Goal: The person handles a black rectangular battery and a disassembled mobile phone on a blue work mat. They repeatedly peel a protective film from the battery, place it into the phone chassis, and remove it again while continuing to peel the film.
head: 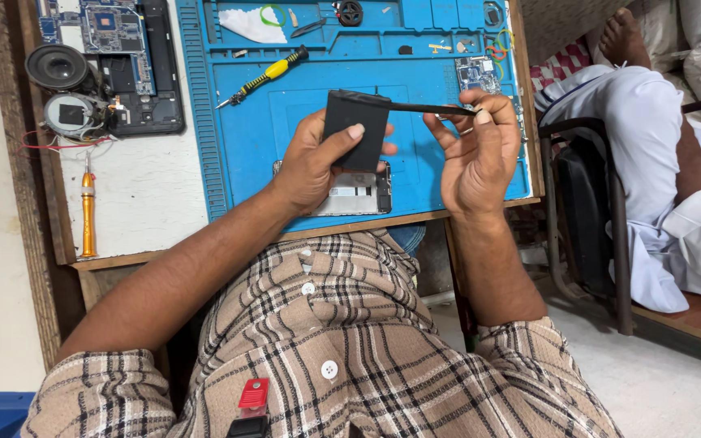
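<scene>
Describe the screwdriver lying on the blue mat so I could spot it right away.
Start at the big blue work mat covering the desk. Near its upper left part, above the left hand holding a black flat block, lies a slim screwdriver set at a slant. Its yellow-and-black handle distinguishes it from the all-orange screwdriver off the mat.

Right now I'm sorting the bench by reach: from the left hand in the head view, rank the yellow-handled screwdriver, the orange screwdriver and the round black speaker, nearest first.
1. Yellow-handled screwdriver: on the blue mat, just up and left of the left hand.
2. Orange screwdriver: on the white surface, far left, near the table's front edge.
3. Round black speaker: top left corner, beside the opened device.
</scene>
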